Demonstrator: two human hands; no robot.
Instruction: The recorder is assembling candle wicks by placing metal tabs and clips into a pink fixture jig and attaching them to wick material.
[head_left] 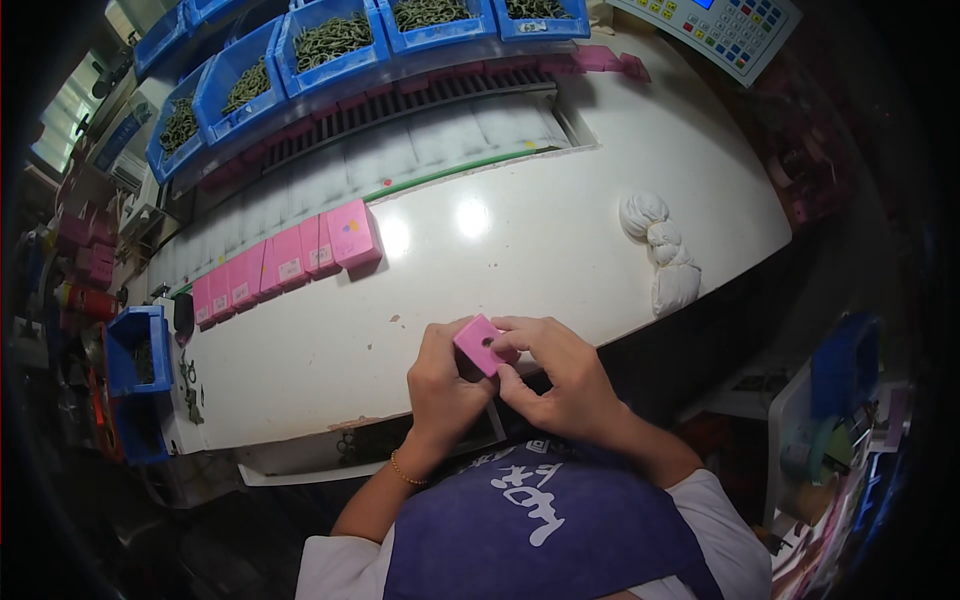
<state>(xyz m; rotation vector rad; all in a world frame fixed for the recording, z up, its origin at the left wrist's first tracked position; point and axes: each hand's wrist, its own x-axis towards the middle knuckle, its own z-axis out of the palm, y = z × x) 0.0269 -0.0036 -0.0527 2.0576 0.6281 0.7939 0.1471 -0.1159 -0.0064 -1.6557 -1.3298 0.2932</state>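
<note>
A small pink box (pixel 477 333) with a dark round spot or hole in its upper face is between my hands, above the table's near edge. My left hand (pixel 441 375) is wrapped round its left side. From the right, the fingertips and thumb of my right hand (pixel 566 375) close on its right side and corner. Some fingers of both hands are hidden behind the box. On the table to the left stands a row of similar pink boxes (pixel 287 258). The box at the row's right end (pixel 350 238) has a small coloured mark on it.
Blue bins (pixel 335 70) of green, curled metal-looking pieces line the back, behind a dark slatted strip (pixel 400 103). A knotted white cloth bundle (pixel 662 250) lies at right on the white table (pixel 540 240). A keypad device (pixel 715 35) stands far right, and an open drawer (pixel 270 470) juts out below.
</note>
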